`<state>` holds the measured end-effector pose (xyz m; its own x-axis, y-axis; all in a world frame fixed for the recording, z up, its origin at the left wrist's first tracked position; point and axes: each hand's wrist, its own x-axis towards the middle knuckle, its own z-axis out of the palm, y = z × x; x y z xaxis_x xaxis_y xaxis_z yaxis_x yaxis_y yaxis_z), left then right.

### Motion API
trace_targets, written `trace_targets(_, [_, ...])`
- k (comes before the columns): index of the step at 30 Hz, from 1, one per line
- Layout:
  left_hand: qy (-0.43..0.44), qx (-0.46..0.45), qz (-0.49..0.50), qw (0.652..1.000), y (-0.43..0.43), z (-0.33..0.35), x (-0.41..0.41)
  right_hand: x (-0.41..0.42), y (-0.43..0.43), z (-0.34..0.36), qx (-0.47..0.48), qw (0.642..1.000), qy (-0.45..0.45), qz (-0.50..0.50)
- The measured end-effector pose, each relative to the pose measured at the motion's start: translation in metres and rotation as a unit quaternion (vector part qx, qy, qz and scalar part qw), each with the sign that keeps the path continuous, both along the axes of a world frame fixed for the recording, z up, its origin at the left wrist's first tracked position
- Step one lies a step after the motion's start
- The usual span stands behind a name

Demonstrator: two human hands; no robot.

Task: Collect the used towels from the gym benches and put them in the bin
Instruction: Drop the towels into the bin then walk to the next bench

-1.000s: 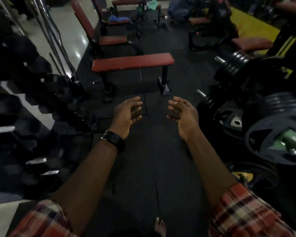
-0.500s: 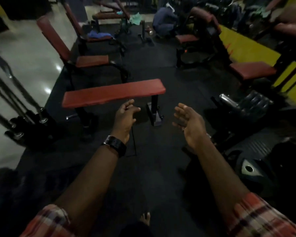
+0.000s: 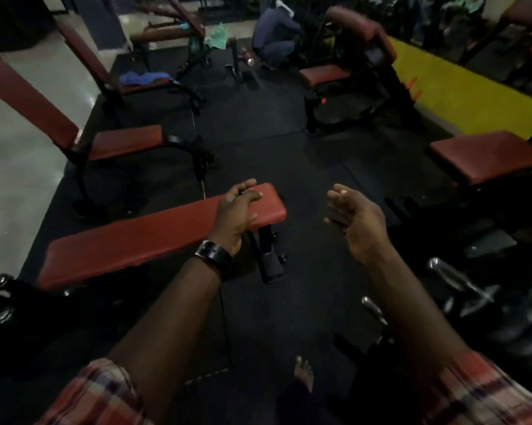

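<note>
Bare foot (image 3: 304, 373): at the bottom edge, on the black floor mat (image 3: 289, 302).
Right hand (image 3: 355, 220): held out in the air over the mat, palm turned inward, fingers (image 3: 338, 196) loosely spread, holding nothing.
Left hand (image 3: 237, 210): black watch (image 3: 214, 259) on the wrist, seen over the near end of the flat red table (image 3: 129, 240); fingers half curled and empty. Whether it touches the pad cannot be told.
Near table: bare red pad.
Incline bench (image 3: 123, 142): behind it to the left, nothing on its seat.
Blue towel (image 3: 143, 77): crumpled on the seat of the next incline bench (image 3: 135, 87), well apart from both hands.
Green towel (image 3: 217, 38): farther back, draped on a far bench (image 3: 163, 32).
Crouched person (image 3: 273, 38): at the far end of the mat.
</note>
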<state>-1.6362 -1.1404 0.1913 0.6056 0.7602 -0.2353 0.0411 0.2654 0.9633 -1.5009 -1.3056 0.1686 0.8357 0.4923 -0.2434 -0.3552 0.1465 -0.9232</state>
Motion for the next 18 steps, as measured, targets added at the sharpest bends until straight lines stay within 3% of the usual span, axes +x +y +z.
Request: trace_targets(18, [-0.016,-0.052,-0.008,0.998,0.281,-0.035,0.474,0.463,0.315,-0.007,-0.057,0.997,-0.045,0.037])
